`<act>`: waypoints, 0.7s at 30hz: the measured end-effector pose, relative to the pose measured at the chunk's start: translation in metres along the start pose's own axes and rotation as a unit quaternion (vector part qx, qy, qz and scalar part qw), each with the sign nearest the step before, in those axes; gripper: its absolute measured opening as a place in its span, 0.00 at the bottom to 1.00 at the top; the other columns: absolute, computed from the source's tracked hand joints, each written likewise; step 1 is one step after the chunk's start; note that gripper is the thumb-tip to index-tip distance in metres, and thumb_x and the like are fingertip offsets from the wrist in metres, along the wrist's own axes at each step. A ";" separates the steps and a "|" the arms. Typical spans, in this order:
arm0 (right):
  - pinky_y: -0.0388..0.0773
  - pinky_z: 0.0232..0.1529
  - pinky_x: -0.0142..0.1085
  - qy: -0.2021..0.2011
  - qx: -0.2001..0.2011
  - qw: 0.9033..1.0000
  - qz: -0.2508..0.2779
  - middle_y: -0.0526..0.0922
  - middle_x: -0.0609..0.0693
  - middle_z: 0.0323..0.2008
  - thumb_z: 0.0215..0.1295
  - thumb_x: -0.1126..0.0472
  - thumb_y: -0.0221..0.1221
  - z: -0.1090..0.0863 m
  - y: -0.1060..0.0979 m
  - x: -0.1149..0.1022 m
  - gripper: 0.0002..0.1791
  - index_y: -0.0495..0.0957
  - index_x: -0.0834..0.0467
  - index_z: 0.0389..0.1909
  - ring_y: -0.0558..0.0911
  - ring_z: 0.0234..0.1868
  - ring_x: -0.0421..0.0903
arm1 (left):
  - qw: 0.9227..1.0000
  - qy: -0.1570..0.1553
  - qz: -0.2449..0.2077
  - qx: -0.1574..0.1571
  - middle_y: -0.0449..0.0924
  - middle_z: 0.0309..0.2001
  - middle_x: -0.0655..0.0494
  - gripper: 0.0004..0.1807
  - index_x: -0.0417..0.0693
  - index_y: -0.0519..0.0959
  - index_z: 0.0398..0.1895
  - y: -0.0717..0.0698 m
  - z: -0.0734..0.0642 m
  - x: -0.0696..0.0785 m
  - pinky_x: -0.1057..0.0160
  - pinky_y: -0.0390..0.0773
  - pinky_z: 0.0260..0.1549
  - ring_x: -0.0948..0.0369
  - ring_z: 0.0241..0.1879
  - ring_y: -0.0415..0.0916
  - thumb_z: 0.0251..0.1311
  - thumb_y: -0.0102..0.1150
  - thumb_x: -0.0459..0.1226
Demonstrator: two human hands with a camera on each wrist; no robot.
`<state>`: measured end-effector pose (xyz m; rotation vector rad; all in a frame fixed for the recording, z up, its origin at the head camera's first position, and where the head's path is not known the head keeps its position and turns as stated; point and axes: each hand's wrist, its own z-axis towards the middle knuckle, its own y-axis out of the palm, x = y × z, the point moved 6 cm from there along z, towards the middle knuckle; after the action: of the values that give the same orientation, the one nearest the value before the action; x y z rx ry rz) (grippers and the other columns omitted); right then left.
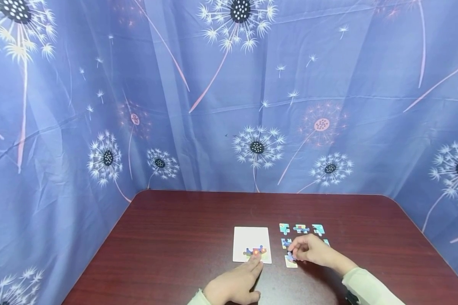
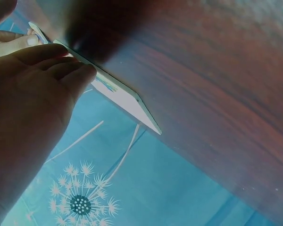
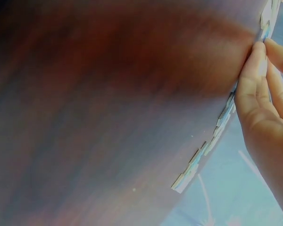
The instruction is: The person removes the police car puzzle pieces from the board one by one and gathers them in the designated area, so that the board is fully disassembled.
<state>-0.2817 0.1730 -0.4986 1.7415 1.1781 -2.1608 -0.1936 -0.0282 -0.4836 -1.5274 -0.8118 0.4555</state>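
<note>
My left hand rests with its fingers extended on the lower edge of a white square board. Its fingertips touch joined jigsaw pieces in red, blue and yellow that lie along the board's lower right part. To the right of the board, my right hand pinches a jigsaw piece with a blue knob and pale lower part between thumb and fingers. The right wrist view shows that fingertip pinch edge-on, at the table surface. In the left wrist view the board lies under the left fingers.
Several loose jigsaw pieces lie in rows right of the board, some partly hidden behind the right hand. Everything lies on a dark red-brown wooden table. A blue curtain with dandelion prints hangs around the table's back and sides.
</note>
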 end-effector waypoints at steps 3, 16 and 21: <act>0.70 0.18 0.26 0.007 0.004 1.000 -0.008 0.81 0.57 0.29 0.57 0.77 0.56 0.000 0.000 -0.002 0.09 0.80 0.68 0.38 0.74 0.22 0.36 | 1.000 0.003 0.003 0.001 0.59 0.71 0.44 0.39 0.35 0.63 0.69 0.001 0.001 -0.001 0.67 0.56 0.67 0.56 0.72 0.51 0.57 0.57 0.48; 0.78 0.20 0.34 -0.024 0.003 1.000 0.004 0.81 0.58 0.28 0.61 0.74 0.55 0.000 -0.005 -0.010 0.07 0.79 0.70 0.39 0.76 0.24 0.36 | 1.000 0.008 0.016 0.007 0.57 0.72 0.43 0.40 0.35 0.63 0.69 0.002 0.000 0.000 0.66 0.57 0.67 0.55 0.72 0.52 0.57 0.56 0.50; 0.78 0.22 0.35 -0.036 0.010 0.999 -0.014 0.81 0.59 0.28 0.63 0.71 0.56 0.006 -0.004 -0.019 0.07 0.79 0.69 0.39 0.77 0.25 0.37 | 0.999 0.018 0.024 0.013 0.57 0.72 0.42 0.40 0.35 0.63 0.69 0.000 0.000 0.004 0.67 0.58 0.66 0.56 0.72 0.53 0.56 0.57 0.50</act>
<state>-0.2827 0.1650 -0.4798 1.6507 1.1742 -2.2377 -0.1909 -0.0252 -0.4827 -1.5302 -0.7402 0.4715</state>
